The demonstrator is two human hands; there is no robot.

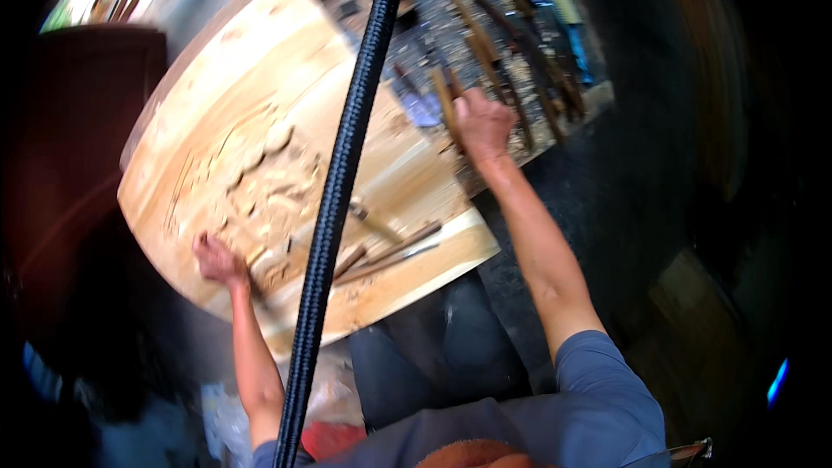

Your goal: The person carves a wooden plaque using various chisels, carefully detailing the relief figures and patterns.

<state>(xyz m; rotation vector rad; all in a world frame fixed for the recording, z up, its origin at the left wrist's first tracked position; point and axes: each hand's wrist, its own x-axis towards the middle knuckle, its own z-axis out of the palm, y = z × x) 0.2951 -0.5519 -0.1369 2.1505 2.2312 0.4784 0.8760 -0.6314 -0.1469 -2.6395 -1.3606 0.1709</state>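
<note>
A broad pale wooden panel [251, 61] lies in front of me, with a relief [269, 182] carved into its middle. My left hand [219, 260] rests on the panel beside the lower left of the carving, fingers curled closed. Whatever it may hold is hidden. Stretched out to the far right, my right hand [485, 124] is closed among the tools past the panel's edge, against a wooden handle [445, 108]. Motion blur hides what is in its fingers. Near the panel's close edge lie a dark rod-like tool [390, 253] and a light-handled tool [377, 224].
A bench top [425, 13] strewn with wood chips carries several long wooden-handled tools [481, 43] and a blue-handled brush [568, 22]. A black braided cable [351, 134] crosses the view. Clear plastic [334, 394] and a red thing [334, 439] lie below the panel.
</note>
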